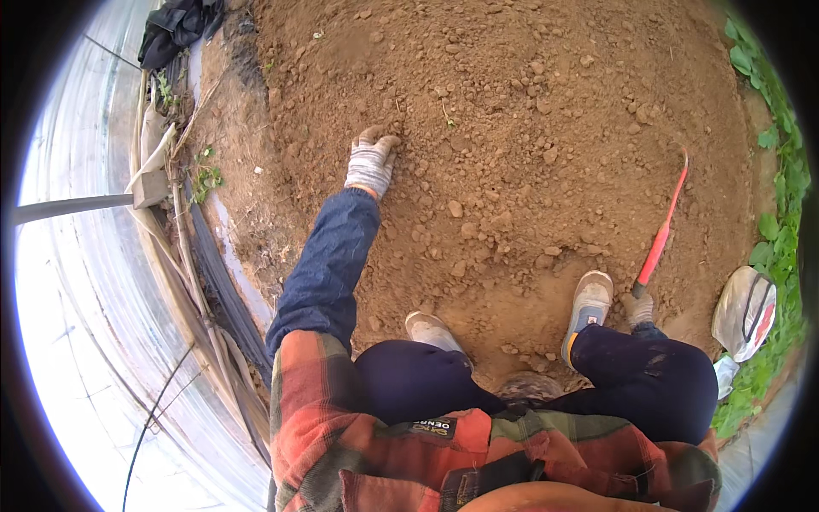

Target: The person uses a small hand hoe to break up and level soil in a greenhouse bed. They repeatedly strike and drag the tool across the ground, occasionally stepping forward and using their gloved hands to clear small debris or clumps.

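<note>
My left hand (373, 161), in a grey-and-white knit work glove with soil on its fingers, reaches forward onto the loose brown soil (486, 160). Its fingers are bent down against the clods, and whether they pinch anything cannot be told. Low at the right, beside my shoe, my right hand (638, 310) is gloved too and closed around the dark end of a hand tool with a red handle (657, 246). The tool points away from me, and its thin curved metal tip rests at or just above the soil. A small green seedling (450, 120) lies ahead of my left hand.
Plastic sheeting (83, 269) with wooden poles and a block (151, 189) runs along the left. A black cloth or bag (174, 32) lies at the upper left. Green leafy plants (784, 192) line the right edge, beside a filled plastic bag (744, 313). My shoes (592, 297) stand on the soil.
</note>
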`<control>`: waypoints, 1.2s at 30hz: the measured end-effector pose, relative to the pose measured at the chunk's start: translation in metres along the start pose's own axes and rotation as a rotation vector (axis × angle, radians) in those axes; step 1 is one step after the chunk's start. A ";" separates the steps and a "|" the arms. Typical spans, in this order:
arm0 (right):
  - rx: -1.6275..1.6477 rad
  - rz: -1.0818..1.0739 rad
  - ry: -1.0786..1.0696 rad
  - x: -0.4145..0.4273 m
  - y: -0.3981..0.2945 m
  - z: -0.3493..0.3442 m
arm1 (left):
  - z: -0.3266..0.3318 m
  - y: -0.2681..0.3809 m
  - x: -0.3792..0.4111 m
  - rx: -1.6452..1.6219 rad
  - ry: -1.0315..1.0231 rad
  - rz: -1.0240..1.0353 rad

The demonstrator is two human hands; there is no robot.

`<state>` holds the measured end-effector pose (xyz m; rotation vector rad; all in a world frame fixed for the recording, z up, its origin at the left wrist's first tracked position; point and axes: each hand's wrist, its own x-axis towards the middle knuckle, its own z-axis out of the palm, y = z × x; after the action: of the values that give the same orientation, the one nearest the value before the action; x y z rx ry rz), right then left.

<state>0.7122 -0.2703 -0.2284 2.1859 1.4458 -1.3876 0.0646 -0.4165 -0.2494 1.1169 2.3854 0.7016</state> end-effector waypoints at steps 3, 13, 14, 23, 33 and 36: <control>0.036 -0.008 0.026 0.003 0.014 -0.006 | 0.003 0.009 0.008 -1.130 0.159 -0.671; 0.023 -0.034 0.043 -0.018 -0.019 -0.004 | -0.054 0.040 0.139 -0.218 0.071 -0.201; 0.037 -0.017 0.045 -0.017 -0.016 -0.005 | -0.046 0.036 0.147 0.161 -0.096 -0.205; 0.023 0.044 -0.004 -0.022 -0.028 -0.003 | -0.003 -0.034 -0.010 0.463 0.016 0.085; 0.137 0.004 -0.033 -0.013 -0.020 0.002 | -0.017 0.013 0.017 -0.164 0.161 -0.027; 0.148 0.032 0.014 -0.017 -0.011 -0.008 | 0.001 0.077 0.025 0.361 -0.136 0.009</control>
<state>0.7071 -0.2708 -0.2070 2.3004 1.3456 -1.5159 0.0955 -0.3538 -0.2079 1.2702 2.4483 0.1895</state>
